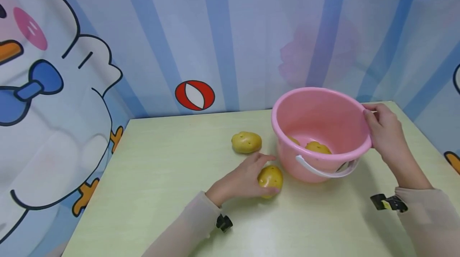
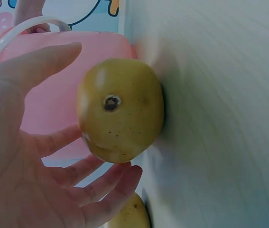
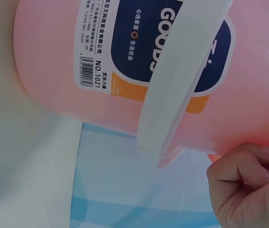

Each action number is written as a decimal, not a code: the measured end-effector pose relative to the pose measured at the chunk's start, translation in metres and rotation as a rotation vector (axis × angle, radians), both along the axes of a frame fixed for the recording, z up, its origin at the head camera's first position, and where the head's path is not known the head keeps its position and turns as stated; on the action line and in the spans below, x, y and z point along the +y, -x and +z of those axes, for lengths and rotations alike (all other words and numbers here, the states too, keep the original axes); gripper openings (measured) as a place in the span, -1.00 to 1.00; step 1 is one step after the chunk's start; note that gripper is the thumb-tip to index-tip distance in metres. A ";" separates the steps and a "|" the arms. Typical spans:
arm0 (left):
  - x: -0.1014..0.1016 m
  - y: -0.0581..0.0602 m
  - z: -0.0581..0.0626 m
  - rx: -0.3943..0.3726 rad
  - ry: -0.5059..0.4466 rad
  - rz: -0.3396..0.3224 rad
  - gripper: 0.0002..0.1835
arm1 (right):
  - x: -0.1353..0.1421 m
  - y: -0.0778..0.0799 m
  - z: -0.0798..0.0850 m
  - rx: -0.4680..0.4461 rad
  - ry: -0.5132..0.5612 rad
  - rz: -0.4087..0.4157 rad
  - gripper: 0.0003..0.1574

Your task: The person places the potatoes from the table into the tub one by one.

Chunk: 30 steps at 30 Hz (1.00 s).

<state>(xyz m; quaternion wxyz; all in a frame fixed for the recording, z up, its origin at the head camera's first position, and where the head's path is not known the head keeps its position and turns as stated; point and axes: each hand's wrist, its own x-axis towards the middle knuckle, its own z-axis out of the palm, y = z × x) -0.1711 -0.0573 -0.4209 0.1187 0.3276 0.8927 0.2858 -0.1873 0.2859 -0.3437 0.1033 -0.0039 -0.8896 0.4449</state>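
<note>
A yellow potato [image 1: 271,177] lies on the table in front of the pink bucket [image 1: 298,169]. My left hand [image 1: 248,181] reaches around this potato with thumb and fingers spread. In the left wrist view the thumb stands apart from the potato [image 2: 120,109], while fingers [image 2: 96,190] are at its side. At the bucket's right side, my right hand [image 1: 386,131] grips the rim. The right wrist view shows curled fingers of that hand [image 3: 248,185] at the bucket's edge. Inside the bucket, potatoes [image 1: 318,147] are partly hidden by the near wall.
Another potato [image 1: 246,142] sits on the table [image 1: 161,177], left of the bucket. The bucket's white handle [image 1: 323,173] hangs down on the near side. Behind the table stands a printed blue striped backdrop [image 1: 248,41].
</note>
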 end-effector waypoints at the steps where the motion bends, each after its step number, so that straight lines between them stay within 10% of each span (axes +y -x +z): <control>1: 0.000 0.000 -0.001 -0.004 0.002 -0.001 -0.12 | 0.000 0.000 0.000 0.000 0.000 -0.001 -0.30; 30: 0.007 -0.004 -0.012 0.028 0.090 0.018 -0.22 | -0.001 -0.001 0.001 -0.001 0.002 0.004 -0.30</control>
